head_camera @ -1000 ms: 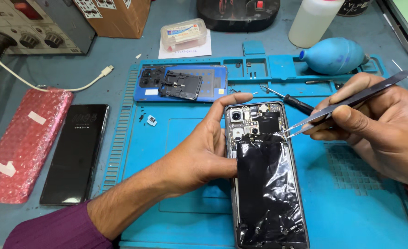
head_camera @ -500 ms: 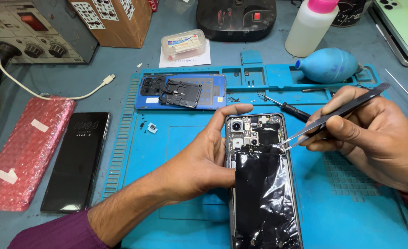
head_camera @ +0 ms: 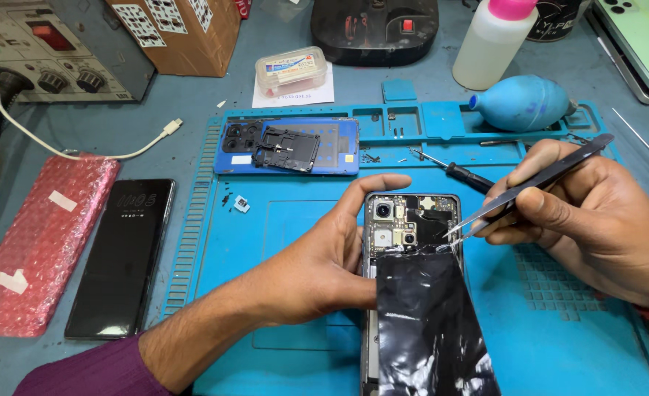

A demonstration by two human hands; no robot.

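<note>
An opened phone point(head_camera: 412, 224) without its back lies on a blue work mat point(head_camera: 280, 220), camera modules bare at its top. A crinkled black film point(head_camera: 427, 323) covers its lower part. My left hand point(head_camera: 324, 264) grips the phone's left edge, thumb stretched over its top corner. My right hand point(head_camera: 595, 220) holds black tweezers point(head_camera: 529, 187), whose tips touch the upper right edge of the film.
A blue back cover with a black plate point(head_camera: 288, 147) lies at the mat's far side, a screwdriver point(head_camera: 456, 170) beside it. A dark phone point(head_camera: 123, 257) and a red bubble-wrap pouch point(head_camera: 38, 249) lie left. A blue air blower point(head_camera: 518, 103), a white bottle point(head_camera: 489, 40) and a cardboard box point(head_camera: 185, 33) stand behind.
The black film has been lifted and now stands off the phone's lower part. The tweezers' tips stay at its upper edge, and the view has moved closer.
</note>
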